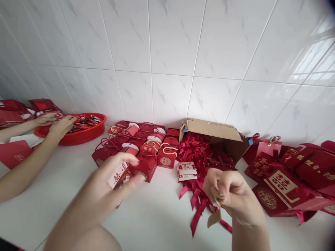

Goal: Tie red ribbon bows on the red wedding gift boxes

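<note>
My left hand reaches forward with thumb and fingers apart, slightly blurred. Just beyond its fingertips stands a small red gift box, and a white-and-red printed box shows partly behind the hand. No firm grip on either box is visible. My right hand is closed in a pinch on a gold ribbon, whose flat end hangs below the fingers. Under and behind that hand, dark red ribbons spill over the white table. A small stack of printed cards lies to its left.
Several red gift boxes with cord handles stand by the tiled wall. An open cardboard carton holds red ribbons. More red boxes are piled at right. At left, another person's hands work over a red basin of wrapped sweets.
</note>
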A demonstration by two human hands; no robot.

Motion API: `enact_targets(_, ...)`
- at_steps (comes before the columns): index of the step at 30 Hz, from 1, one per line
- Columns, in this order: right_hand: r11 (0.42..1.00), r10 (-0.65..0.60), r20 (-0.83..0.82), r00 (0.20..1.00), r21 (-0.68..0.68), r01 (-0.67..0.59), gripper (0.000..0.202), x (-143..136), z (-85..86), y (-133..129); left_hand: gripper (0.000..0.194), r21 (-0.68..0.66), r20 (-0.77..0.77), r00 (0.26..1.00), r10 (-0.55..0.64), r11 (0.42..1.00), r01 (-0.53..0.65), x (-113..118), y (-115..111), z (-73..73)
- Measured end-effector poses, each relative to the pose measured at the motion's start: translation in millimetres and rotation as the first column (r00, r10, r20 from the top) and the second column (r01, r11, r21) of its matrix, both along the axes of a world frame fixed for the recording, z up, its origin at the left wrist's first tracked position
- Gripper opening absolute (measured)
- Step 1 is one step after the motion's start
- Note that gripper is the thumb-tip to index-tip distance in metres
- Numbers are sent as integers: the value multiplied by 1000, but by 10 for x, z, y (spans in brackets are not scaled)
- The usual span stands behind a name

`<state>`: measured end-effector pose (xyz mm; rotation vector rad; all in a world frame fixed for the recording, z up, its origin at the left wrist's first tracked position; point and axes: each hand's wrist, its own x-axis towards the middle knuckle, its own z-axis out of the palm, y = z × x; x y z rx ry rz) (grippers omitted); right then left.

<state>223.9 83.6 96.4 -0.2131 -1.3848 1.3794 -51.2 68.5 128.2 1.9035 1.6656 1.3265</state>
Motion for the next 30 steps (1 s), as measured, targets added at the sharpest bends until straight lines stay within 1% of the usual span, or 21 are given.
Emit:
enact_targets(1, 998, -58, -11, 998, 10, 58, 6, 12, 3, -12, 31, -31, -75, 991, 108, 993, -110, -184, 24, -35)
enact_targets(2, 993, -117, -15, 993, 18, 117, 6, 19, 4, -24, 33, -23, -141, 968, 209, 976, -215, -360, 55, -76)
enact_targets(3, 985, -170, -8, 985, 26, 170, 7, 24, 4, -36, 37, -26, -194, 928, 318, 944, -329, -517, 94, -120)
enact_targets(4, 976, -214, 2, 977, 41, 214, 8, 24, 3, -47, 43, -58, -226, 893, 389, 910, -411, -647, 138, -164)
enact_targets(5, 968, -246, 17, 969, 60, 245, 8, 23, 2, -58, 47, -149, -225, 893, 391, 892, -428, -747, 188, -208)
enact_targets(6, 961, -268, 33, 963, 84, 265, 9, 19, 2, -67, 50, -298, -190, 932, 309, 886, -354, -816, 240, -248)
enact_targets(7, 955, -284, 46, 958, 106, 278, 9, 16, 2, -76, 51, -397, -143, 956, 255, 870, -291, -859, 293, -286)
enact_targets(8, 950, -295, 54, 954, 122, 287, 10, 12, 3, -83, 50, -467, -110, 970, 218, 850, -244, -881, 344, -318)
enact_targets(9, 948, -301, 58, 952, 131, 292, 10, 10, 5, -90, 47, -502, -95, 975, 200, 837, -221, -890, 388, -345)
enact_targets(11, 943, -314, 54, 948, 131, 305, 10, 12, 9, -98, 41, -500, -109, 972, 210, 833, -236, -884, 442, -373)
enact_targets(13, 940, -326, 41, 944, 123, 319, 9, 21, 6, -96, 42, -472, -99, 973, 206, 851, -229, -849, 436, -355)
enact_targets(15, 935, -333, 22, 943, 138, 327, 9, 30, -10, -80, 47, -412, -47, 986, 158, 896, -163, -760, 378, -281)
enact_targets(16, 930, -340, 14, 940, 153, 334, 8, 32, -23, -68, 51, -358, -10, 994, 106, 928, -103, -686, 339, -227)
enact_targets(18, 919, -356, 23, 934, 191, 346, 6, 21, -50, -39, 61, -273, 84, 996, 14, 962, 10, -469, 261, -102)
enact_targets(20, 899, -393, 60, 918, 234, 370, 6, -12, -67, -12, 68, -119, 142, 985, -100, 986, 117, -179, 206, 9)
enact_targets(22, 873, -453, 126, 883, 266, 410, 7, -60, -65, 9, 71, -20, 231, 948, -220, 973, 230, 140, 176, 77)
enact_targets(24, 854, -500, 189, 845, 267, 446, 7, -109, -46, 25, 74, 79, 354, 877, -323, 945, 316, 435, 162, 91)
enact_targets(27, 861, -503, 258, 825, 236, 451, 3, -149, -24, 47, 69, 235, 460, 796, -393, 919, 318, 737, 154, 41)
enact_targets(30, 854, -515, 279, 811, 248, 457, 4, -160, -38, 63, 64, 354, 479, 763, -433, 891, 284, 848, 172, -37)
